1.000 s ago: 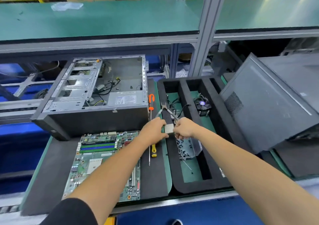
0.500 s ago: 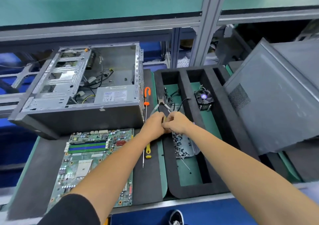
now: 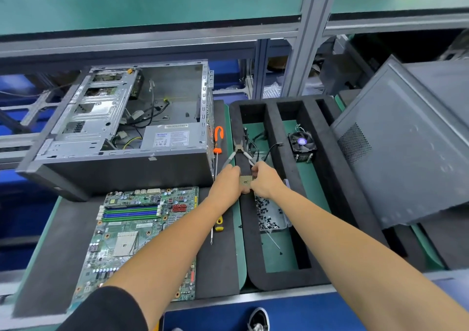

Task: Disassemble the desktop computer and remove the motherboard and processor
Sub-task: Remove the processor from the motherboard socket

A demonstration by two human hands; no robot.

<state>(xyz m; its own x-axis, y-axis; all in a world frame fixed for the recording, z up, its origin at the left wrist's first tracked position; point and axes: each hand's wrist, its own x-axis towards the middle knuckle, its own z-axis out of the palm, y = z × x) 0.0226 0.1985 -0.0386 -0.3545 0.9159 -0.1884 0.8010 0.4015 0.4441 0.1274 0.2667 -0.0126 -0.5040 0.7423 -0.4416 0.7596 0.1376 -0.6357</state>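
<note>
Processor (image 3: 245, 181), a small tan square chip, was held between both hands above the left foam wall of the black tray (image 3: 256, 275). Fingers of the left hand (image 3: 225, 186) curled round its left edge, and fingers of the right hand (image 3: 266, 182) pinched its right edge, so the chip sat clamped between the two. Just beyond the hands lay a pair of pliers (image 3: 239, 150), its handles spread toward the knuckles, beside some loose black cables. In the tray compartment under the right wrist was a clear box of small dark screws (image 3: 270, 214), and one compartment to the right stood a cooler fan (image 3: 302, 144). Left of the tray, on the dark mat, lay an orange-handled screwdriver (image 3: 217, 140) and, nearer, a yellow-handled one (image 3: 218, 225) partly hidden by the left forearm. The motherboard (image 3: 132, 231) lay flat on the surface, to the left under that forearm, its socket bare. Behind it sat the opened computer case (image 3: 121, 133), and a grey side panel (image 3: 406, 158) leaned at the right.
</note>
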